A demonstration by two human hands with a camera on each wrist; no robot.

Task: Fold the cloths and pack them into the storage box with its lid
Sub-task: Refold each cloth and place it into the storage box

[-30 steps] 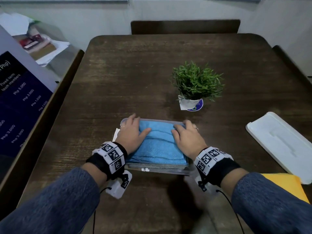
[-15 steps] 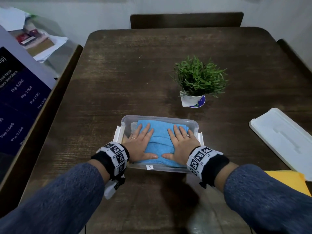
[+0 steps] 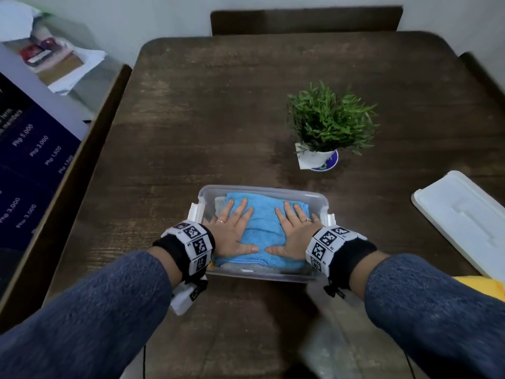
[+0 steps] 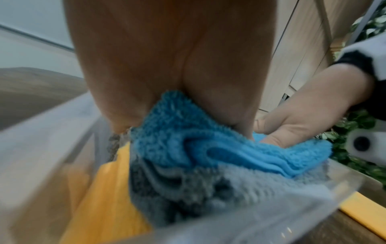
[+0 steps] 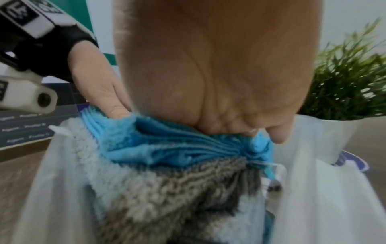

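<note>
The left hand (image 3: 232,231) and the right hand (image 3: 295,232) lay flat, palms down, side by side on the blue cloth (image 3: 263,231), fingers straight and spread, thumbs pointing toward each other and nearly meeting; neither hand held anything. The blue cloth sat folded on top inside the clear box (image 3: 262,190). Beneath it the left wrist view showed a grey cloth (image 4: 188,184) and, lower against the box wall, a yellow cloth (image 4: 104,198). The blue cloth's far edge stopped just short of the far rim, and its near edge lay close to the near wall. White side latches (image 3: 192,214) stood out at both short ends. The box rested near the front of the wooden table (image 3: 218,119). The white lid (image 3: 464,222) lay well apart at the right edge, with another yellow cloth (image 3: 483,283) just beside its near end. A potted plant (image 3: 328,124) stood beyond the box's right corner, apart from it. Bare tabletop spread to the left and far side.
</note>
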